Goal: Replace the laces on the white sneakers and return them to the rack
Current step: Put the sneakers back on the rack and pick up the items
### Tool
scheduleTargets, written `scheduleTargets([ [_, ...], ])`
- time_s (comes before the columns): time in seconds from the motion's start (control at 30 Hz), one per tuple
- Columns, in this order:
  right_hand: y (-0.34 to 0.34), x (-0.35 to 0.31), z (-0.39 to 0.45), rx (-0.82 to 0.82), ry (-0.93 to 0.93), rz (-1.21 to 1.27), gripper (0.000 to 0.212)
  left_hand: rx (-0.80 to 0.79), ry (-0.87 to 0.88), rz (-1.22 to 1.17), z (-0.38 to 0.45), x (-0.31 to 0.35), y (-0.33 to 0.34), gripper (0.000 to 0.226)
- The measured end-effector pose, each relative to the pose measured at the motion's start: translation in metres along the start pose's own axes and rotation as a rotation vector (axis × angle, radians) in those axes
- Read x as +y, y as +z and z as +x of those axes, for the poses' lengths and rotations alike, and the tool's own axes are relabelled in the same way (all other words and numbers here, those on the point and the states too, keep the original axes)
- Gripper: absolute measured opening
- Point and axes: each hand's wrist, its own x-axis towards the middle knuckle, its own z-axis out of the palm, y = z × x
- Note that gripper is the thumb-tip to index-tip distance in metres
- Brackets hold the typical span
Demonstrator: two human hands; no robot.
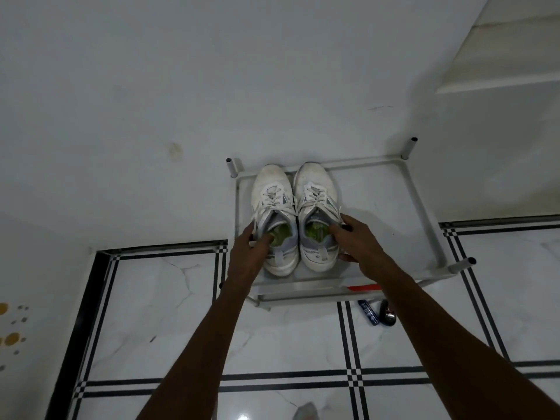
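Two white sneakers, left sneaker [274, 219] and right sneaker [318, 213], sit laced on the rack [424, 207], frame centre. My left hand [247, 253] and right hand [356, 239], arms outstretched, each grasp a collar, fingers hooked inside.

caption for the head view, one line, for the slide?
Both hands, left hand and right hand, grip the collars of two laced white sneakers standing side by side on the rack.

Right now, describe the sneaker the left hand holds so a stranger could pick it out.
On the white rack's top shelf against the wall stand two white sneakers. It is the left sneaker, its collar gripped by the left hand; the right sneaker sits nearer the shelf's middle.
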Motion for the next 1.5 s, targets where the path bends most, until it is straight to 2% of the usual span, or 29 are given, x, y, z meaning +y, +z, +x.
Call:
scheduleTargets([
  [0.1, -0.007, 0.003, -0.015, 0.073, -0.052, -0.073, 0.064, 0.168, 0.153, 0.135, -0.02, 0.004, 0.003, 0.071],
  [0.17, -0.011, 0.006, -0.035, 0.171, -0.156, -0.095, 0.057, 0.354, 0.347, 0.193, -0.044, 0.006, 0.007, 0.066],
  [0.23, -0.016, 0.016, -0.058, 0.244, -0.245, -0.046, 0.042, 0.454, 0.557, 0.227, -0.074, 0.009, 0.019, 0.05],
  [0.3, -0.025, 0.034, -0.078, 0.234, -0.296, 0.032, 0.029, 0.376, 0.674, 0.203, -0.106, 0.004, 0.037, 0.035],
  [0.33, -0.029, 0.046, -0.086, 0.206, -0.298, 0.067, 0.025, 0.288, 0.677, 0.174, -0.121, 0.0, 0.049, 0.029],
  [0.43, -0.049, 0.094, -0.105, 0.163, -0.25, 0.145, 0.019, 0.003, 0.524, 0.052, -0.157, -0.026, 0.103, 0.023],
  [0.53, -0.068, 0.145, -0.109, 0.175, -0.202, 0.172, 0.019, -0.163, 0.274, -0.054, -0.17, -0.06, 0.158, 0.022],
  [0.63, -0.088, 0.197, -0.102, 0.191, -0.139, 0.181, 0.02, -0.252, 0.084, -0.118, -0.164, -0.101, 0.203, 0.023],
  [0.73, -0.112, 0.26, -0.083, 0.198, -0.072, 0.225, 0.017, -0.3, -0.029, -0.11, -0.153, -0.152, 0.256, 0.02],
  [0.97, -0.14, 0.438, 0.019, 0.234, 0.004, 0.159, 0.017, -0.298, -0.219, -0.073, -0.092, -0.294, 0.391, 0.029],
  [1.17, -0.122, 0.56, 0.126, 0.262, 0.106, 0.023, 0.016, -0.233, -0.33, 0.032, -0.019, -0.409, 0.469, 0.027],
  [1.23, -0.109, 0.597, 0.166, 0.309, 0.116, -0.071, 0.027, -0.194, -0.328, 0.13, 0.015, -0.445, 0.498, 0.038],
  [1.3, -0.097, 0.619, 0.195, 0.313, 0.157, -0.112, 0.057, -0.135, -0.345, 0.148, 0.044, -0.471, 0.519, 0.06],
  [1.33, -0.091, 0.63, 0.208, 0.305, 0.169, -0.138, 0.07, -0.098, -0.345, 0.146, 0.058, -0.484, 0.529, 0.073],
  [1.4, -0.082, 0.644, 0.228, 0.313, 0.192, -0.188, 0.084, -0.02, -0.264, 0.207, 0.088, -0.518, 0.546, 0.11],
  [1.43, -0.075, 0.653, 0.238, 0.325, 0.203, -0.206, 0.086, 0.014, -0.237, 0.267, 0.101, -0.541, 0.553, 0.117],
  [1.5, -0.067, 0.659, 0.247, 0.373, 0.206, -0.22, 0.081, 0.054, -0.223, 0.309, 0.114, -0.558, 0.56, 0.101],
])
